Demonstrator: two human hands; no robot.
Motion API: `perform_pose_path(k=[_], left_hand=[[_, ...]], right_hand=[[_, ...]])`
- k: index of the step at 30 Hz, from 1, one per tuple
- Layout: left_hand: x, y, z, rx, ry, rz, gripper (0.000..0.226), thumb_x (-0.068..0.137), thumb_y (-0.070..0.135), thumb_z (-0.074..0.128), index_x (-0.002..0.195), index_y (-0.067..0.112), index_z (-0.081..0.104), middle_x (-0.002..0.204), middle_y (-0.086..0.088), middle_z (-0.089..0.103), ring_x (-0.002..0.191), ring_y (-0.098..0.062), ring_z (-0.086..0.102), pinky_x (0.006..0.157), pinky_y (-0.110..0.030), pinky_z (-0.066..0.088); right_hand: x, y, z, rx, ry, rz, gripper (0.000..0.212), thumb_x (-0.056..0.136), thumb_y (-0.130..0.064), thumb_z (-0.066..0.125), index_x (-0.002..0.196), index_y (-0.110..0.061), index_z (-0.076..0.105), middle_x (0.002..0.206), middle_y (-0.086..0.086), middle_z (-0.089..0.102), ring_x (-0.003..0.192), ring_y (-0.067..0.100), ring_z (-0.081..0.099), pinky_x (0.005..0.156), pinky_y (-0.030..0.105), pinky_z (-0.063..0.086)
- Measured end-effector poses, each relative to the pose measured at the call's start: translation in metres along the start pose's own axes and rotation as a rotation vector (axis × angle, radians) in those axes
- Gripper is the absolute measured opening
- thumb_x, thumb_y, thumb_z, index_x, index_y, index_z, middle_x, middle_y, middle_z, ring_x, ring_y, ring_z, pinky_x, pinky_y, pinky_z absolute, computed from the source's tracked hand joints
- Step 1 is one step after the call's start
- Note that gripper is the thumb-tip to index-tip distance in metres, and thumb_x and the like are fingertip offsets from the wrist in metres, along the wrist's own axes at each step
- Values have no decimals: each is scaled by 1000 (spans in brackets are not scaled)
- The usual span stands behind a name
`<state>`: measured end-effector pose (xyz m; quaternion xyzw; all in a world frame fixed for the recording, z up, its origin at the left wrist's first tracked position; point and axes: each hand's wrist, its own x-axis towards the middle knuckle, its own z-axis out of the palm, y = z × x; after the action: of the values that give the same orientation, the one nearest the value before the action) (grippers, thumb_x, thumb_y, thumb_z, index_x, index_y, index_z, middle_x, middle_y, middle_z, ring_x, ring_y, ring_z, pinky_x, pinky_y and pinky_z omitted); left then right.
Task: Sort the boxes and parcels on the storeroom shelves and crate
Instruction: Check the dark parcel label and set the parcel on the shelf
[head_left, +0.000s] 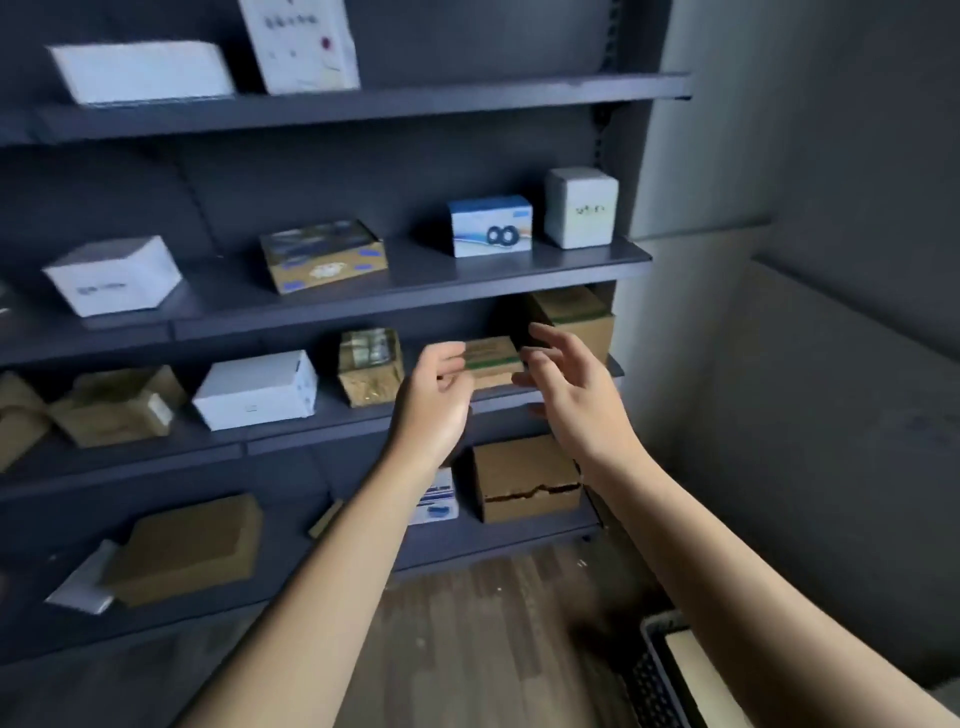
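Shelf (322, 423) edge: brown box (491, 361) between left hand (434, 402), right hand (576, 395); contact unclear.

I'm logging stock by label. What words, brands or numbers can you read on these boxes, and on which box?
Motion blur leaves no text readable as words.
Two dark rings, like "00", perhaps a logo: blue-and-white box.
Blue print, blurred: angled white box.
Dark marks, blurred: pale cube box.
Faint print and a red dot, blurred: upright white box.
Green band print, unreadable: small brown box.
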<state>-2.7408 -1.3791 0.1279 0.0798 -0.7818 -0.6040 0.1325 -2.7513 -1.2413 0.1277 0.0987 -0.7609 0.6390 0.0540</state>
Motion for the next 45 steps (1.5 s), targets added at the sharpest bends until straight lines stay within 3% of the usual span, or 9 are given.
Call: perform_pose_path(k=[2,4,10,17,24,27,32,37,45], left_hand=[[0,1,-63,-7,56,23,34,97,5,46,129,15,52,122,0,57,102,-8,56,92,-26,48],[-2,0,-128,-18,104,42,32,97,6,47,127,16,54,121,2,57,107,-11,56,92,-29,50],[-2,-1,-314,-64,250,88,26,96,5,48,117,19,55,119,0,57,108,-17,58,90,-38,55],[2,5,-472,-37,400,175,26,95,6,50,117,19,57,115,5,60,109,-17,60,90,-39,55],[37,-2,-588,-48,526,188,25,96,3,50,116,16,55,117,-2,57,107,-20,59,84,-38,55],[64,-6,-630,-63,543,191,22,97,4,48,114,15,54,114,-2,56,107,-21,59,83,-36,55],[127,-15,-707,-6,576,230,22,97,5,48,114,17,54,118,-4,56,109,-21,59,81,-32,57],[195,-14,-781,32,587,253,21,97,6,48,113,20,52,113,0,55,108,-20,59,83,-34,56],[288,-11,-867,28,594,325,22,95,3,46,110,17,53,116,-7,55,106,-24,60,77,-30,55]], right_hand=[[-1,-26,55,36,-42,-49,33,102,-22,47,135,-21,52,116,-1,65,98,8,66,80,31,57],[-4,-54,112,90,-77,-73,30,102,-19,47,131,-21,54,111,-2,65,95,8,66,77,26,56],[-19,-130,278,234,-191,-123,27,102,-19,47,127,-24,55,117,2,65,93,8,69,79,29,55],[-22,-196,418,285,-300,-180,27,101,-22,47,127,-27,54,117,-1,65,97,8,68,84,36,58],[3,-244,539,326,-403,-269,28,102,-20,46,128,-26,53,115,-1,64,101,14,66,77,23,54],[24,-255,592,368,-427,-274,28,101,-18,47,128,-25,53,111,-1,64,93,13,66,76,26,55],[79,-277,681,375,-411,-348,28,100,-20,48,126,-29,55,119,-1,64,99,11,67,94,44,53],[142,-308,760,406,-424,-351,28,102,-17,45,128,-24,54,119,-1,62,103,16,65,87,40,56],[227,-340,853,288,-310,-419,24,98,-14,50,119,-23,57,109,1,66,107,21,64,101,48,48]])
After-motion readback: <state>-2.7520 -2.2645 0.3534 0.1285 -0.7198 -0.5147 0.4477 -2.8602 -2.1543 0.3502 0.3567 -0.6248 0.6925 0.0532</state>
